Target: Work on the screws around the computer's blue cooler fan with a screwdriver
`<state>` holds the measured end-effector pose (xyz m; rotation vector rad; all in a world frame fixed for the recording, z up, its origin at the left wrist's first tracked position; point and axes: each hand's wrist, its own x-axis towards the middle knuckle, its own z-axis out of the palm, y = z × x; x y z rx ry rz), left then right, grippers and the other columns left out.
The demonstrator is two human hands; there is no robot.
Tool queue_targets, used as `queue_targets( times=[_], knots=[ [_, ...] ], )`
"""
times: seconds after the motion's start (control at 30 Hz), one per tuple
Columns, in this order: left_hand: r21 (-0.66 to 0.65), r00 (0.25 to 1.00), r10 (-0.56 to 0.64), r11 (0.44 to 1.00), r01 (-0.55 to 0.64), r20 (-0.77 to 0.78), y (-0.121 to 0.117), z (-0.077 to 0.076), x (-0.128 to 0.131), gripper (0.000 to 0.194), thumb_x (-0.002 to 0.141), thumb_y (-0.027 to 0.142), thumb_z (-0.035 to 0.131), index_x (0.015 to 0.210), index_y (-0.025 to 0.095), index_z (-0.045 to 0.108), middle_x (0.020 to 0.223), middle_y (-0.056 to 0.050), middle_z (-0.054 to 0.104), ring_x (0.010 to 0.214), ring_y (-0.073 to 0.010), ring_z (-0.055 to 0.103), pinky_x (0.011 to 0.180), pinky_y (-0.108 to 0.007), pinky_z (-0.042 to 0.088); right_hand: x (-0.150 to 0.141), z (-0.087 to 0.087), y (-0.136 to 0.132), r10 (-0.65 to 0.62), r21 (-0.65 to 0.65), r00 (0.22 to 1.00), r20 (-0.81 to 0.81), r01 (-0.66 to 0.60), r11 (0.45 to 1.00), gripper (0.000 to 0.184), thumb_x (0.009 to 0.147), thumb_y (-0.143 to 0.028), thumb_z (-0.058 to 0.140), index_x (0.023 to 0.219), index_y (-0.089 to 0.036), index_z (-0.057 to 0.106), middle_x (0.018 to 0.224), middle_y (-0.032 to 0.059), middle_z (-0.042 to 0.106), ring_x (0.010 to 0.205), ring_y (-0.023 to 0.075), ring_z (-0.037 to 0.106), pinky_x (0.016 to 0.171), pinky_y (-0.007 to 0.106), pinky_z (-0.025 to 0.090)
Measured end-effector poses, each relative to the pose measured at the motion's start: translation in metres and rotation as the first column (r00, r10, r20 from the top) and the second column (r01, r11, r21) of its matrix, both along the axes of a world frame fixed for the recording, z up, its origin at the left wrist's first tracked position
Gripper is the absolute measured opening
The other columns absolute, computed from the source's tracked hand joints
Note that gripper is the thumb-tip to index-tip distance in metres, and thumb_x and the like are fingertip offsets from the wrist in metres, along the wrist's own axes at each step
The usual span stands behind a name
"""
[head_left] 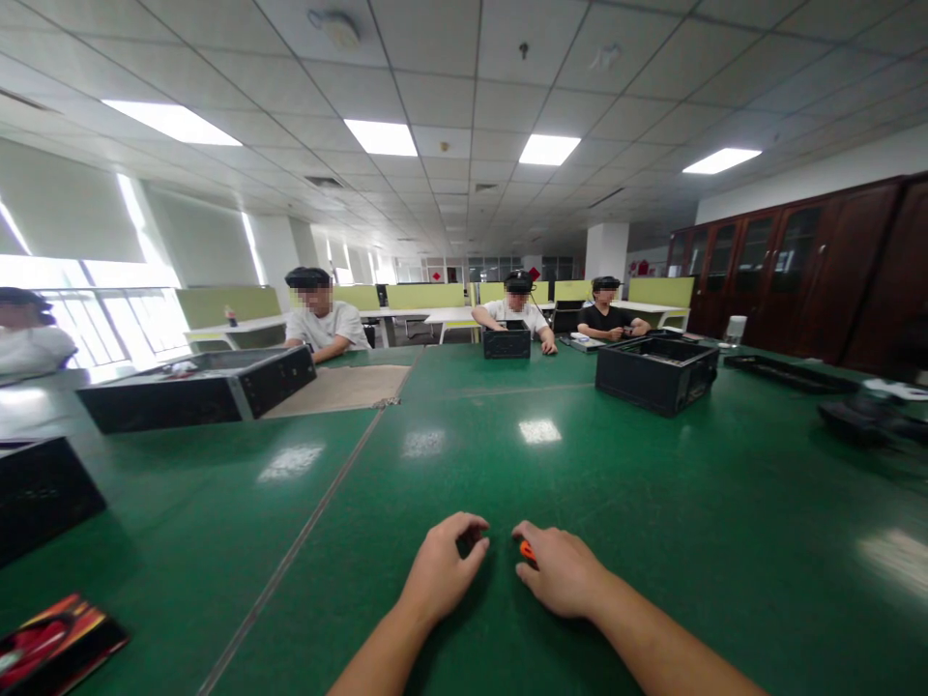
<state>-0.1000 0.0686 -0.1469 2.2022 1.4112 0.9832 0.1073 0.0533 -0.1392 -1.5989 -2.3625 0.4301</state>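
Observation:
My left hand [445, 563] is just above the green tabletop, its fingers curved and its thumb tip apart from them, with nothing visible in the grip. Close by on the right, my right hand [564, 568] curls around a small bright orange object [528, 551]. Only a bit of that object shows between forefinger and thumb, so its kind is hidden. The two hands face each other with a narrow gap between the fingertips.
Black computer cases [656, 377] stand on the green table [464, 454]. A red and black box [62, 643] lies at lower left. Several people sit across the table, one [513, 314] reaching into a small black case [506, 341]. Dark equipment [870, 416] is at right.

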Motion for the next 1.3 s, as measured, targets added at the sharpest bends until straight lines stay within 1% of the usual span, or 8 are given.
queue_targets(
  times=[0.2, 0.93, 1.3],
  knots=[
    [0.007, 1.0, -0.011, 1.0, 0.011, -0.015, -0.0011, 0.0019, 0.0009, 0.015, 0.085, 0.024, 0.057, 0.095, 0.021, 0.067, 0.09, -0.002, 0.068, 0.084, -0.0178, 0.062, 0.081, -0.032, 0.048, 0.0006, 0.0004, 0.0014, 0.004, -0.002, 1.0, -0.007, -0.004, 1.0, 0.043, 0.085, -0.038, 0.056, 0.126, -0.027, 0.056, 0.11, 0.0105, 0.072, 0.101, 0.0299, 0.068, 0.084, 0.04, 0.049],
    [0.012, 1.0, -0.001, 1.0, 0.001, -0.025, 0.0013, 0.0006, 0.0005, 0.016, 0.084, 0.026, 0.056, 0.095, 0.021, 0.067, 0.089, -0.002, 0.068, 0.084, -0.0182, 0.062, 0.08, -0.032, 0.048, 0.0019, -0.0013, 0.0032, 0.017, -0.008, 0.999, -0.027, -0.017, 1.0, 0.044, 0.083, -0.038, 0.058, 0.126, -0.027, 0.057, 0.113, 0.0102, 0.071, 0.103, 0.0307, 0.067, 0.087, 0.041, 0.049],
    [0.003, 1.0, -0.003, 1.0, 0.003, -0.018, -0.0014, 0.0019, 0.0008, 0.016, 0.084, 0.027, 0.056, 0.094, 0.021, 0.067, 0.089, -0.004, 0.069, 0.083, -0.0198, 0.063, 0.079, -0.033, 0.049, 0.0018, 0.0022, 0.0011, 0.025, -0.016, 0.999, -0.032, -0.026, 1.0, 0.044, 0.084, -0.036, 0.059, 0.126, -0.025, 0.057, 0.115, 0.0099, 0.071, 0.106, 0.0292, 0.066, 0.088, 0.039, 0.048]
  ],
)
